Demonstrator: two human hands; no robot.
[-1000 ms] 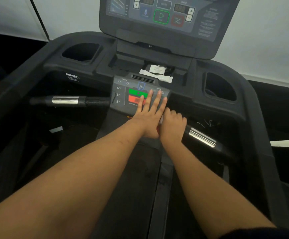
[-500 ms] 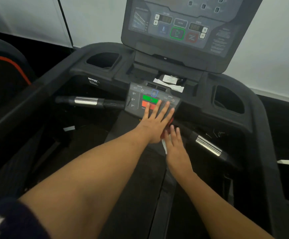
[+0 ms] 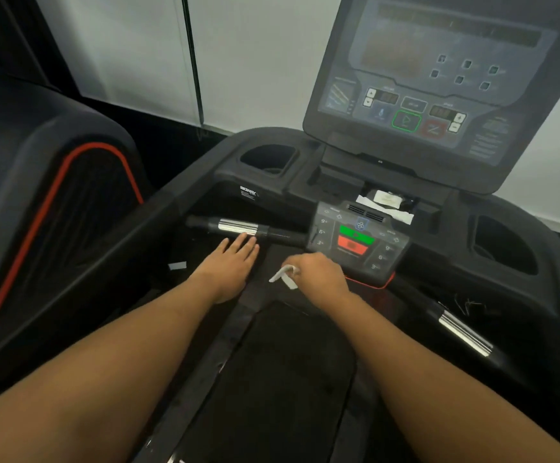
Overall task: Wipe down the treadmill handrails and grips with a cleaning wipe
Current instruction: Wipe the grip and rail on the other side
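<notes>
Standing on the treadmill (image 3: 292, 185), we judge ourselves between grips. The left grip (image 3: 238, 227) with its chrome band looks next, so the wipe must be carried across and wrapped round that bar. Our left hand (image 3: 228, 267) reaches just below it, fingers straight and close together, holding nothing. Our right hand (image 3: 320, 275) curls round the white wipe (image 3: 283, 274) beneath the small control panel (image 3: 358, 235). Half a second ago both hands lay at that panel; the left has since shifted leftward.
</notes>
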